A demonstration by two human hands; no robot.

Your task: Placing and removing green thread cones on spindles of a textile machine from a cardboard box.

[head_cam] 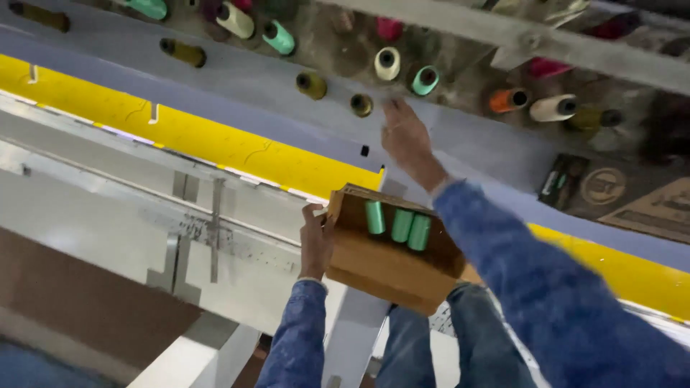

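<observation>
Two bare hands, left grip (314, 241), right grip (404, 133) — long mottled blue sleeves, blue jeans below

Setting: textile workshop or factory floor. Evidence: thread cones (387, 63) in many colours on a rack above the right hand's grip; long grey-and-yellow machine frame (215, 144); metal rail with ruler markings (215, 230) left of it.
</observation>
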